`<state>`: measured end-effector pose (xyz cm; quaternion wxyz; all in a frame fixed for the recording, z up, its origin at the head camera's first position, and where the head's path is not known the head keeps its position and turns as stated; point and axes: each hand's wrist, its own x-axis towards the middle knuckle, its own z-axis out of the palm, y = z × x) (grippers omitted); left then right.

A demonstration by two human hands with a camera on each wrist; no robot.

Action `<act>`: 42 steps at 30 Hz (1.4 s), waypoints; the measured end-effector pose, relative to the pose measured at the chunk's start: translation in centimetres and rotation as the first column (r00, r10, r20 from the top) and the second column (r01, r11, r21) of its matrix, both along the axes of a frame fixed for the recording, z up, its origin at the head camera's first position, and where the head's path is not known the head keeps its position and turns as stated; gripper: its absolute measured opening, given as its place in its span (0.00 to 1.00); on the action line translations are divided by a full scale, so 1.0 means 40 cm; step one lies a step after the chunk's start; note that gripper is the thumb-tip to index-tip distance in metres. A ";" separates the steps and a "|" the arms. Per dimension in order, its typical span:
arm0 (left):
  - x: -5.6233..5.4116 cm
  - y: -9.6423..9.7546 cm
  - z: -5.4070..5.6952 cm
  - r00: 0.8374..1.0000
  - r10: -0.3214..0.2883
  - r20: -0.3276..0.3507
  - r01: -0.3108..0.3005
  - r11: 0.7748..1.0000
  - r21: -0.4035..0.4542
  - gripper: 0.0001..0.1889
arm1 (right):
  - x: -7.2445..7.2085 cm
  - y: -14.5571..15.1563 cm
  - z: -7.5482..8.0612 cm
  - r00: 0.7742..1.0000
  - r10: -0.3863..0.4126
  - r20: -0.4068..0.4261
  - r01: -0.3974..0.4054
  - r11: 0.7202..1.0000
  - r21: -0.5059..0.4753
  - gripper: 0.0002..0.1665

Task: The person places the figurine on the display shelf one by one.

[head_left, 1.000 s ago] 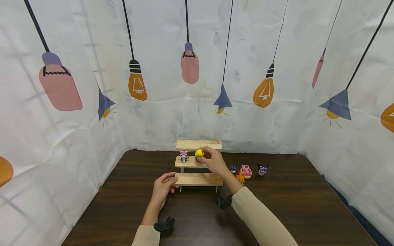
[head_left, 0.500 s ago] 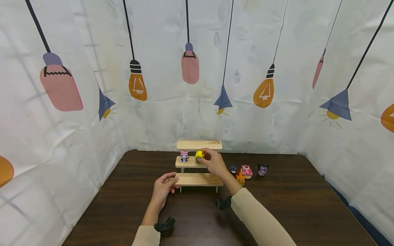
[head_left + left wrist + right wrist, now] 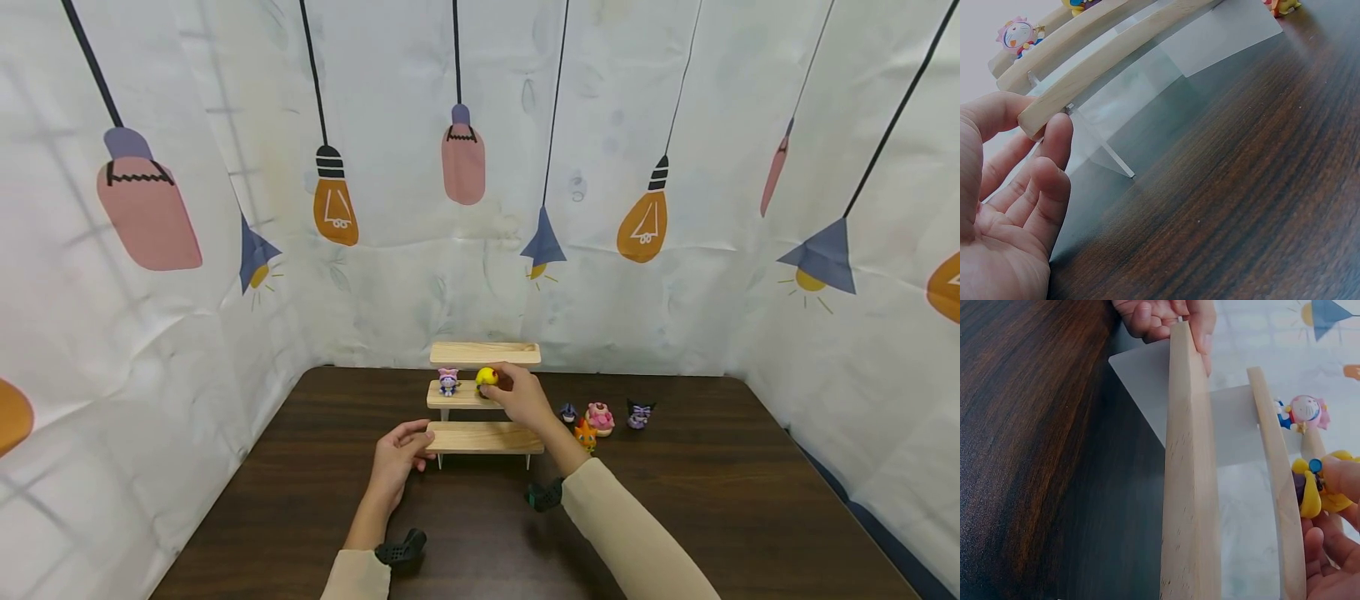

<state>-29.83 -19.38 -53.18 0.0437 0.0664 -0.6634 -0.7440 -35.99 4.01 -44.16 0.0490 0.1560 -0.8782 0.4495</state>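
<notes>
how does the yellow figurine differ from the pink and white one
The yellow figurine is pinched by the right hand; the pink-and-white figurine stands untouched.
The yellow figurine's head is yellow; the pink-and-white figurine has pink around a white face.
Both are at the middle shelf.

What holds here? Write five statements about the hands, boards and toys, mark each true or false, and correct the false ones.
1. The right hand holds the yellow toy. True.
2. The left hand holds the top board. False: it holds one end of the bottom board.
3. The white-faced toy stands on the middle board. True.
4. The purple toy stands left of the bottom board. False: it stands on the table, to that board's right.
5. The orange toy stands behind the pink toy. False: the orange toy stands in front.
</notes>
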 end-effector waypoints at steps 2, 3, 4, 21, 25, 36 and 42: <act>0.000 -0.001 0.000 1.000 -0.002 0.000 0.002 1.000 0.000 0.19 | -0.001 -0.001 0.000 1.000 0.000 0.001 0.000 1.000 0.001 0.26; 0.000 -0.001 0.000 1.000 -0.003 0.001 0.003 1.000 -0.002 0.19 | -0.001 -0.001 0.000 1.000 0.000 0.002 0.000 1.000 0.001 0.25; 0.000 -0.002 0.000 1.000 -0.003 0.001 0.003 1.000 -0.004 0.19 | -0.002 -0.001 0.000 1.000 0.000 0.003 0.000 1.000 0.000 0.25; -0.003 0.000 0.003 1.000 -0.007 -0.002 0.007 1.000 -0.004 0.20 | 0.002 0.001 0.001 1.000 -0.003 -0.005 0.003 0.999 -0.040 0.25; -0.003 0.000 0.002 1.000 -0.007 0.000 0.007 1.000 -0.006 0.20 | 0.005 0.008 0.002 1.000 0.007 0.004 -0.007 0.997 -0.077 0.25; 0.000 0.001 0.003 1.000 -0.001 -0.002 0.001 1.000 0.000 0.20 | 0.030 0.068 -0.010 0.999 0.037 0.007 -0.035 0.985 -0.167 0.24; -0.002 0.000 0.000 1.000 -0.008 -0.008 0.008 1.000 0.004 0.20 | 0.059 0.140 -0.017 0.999 0.021 -0.035 -0.028 0.978 -0.207 0.19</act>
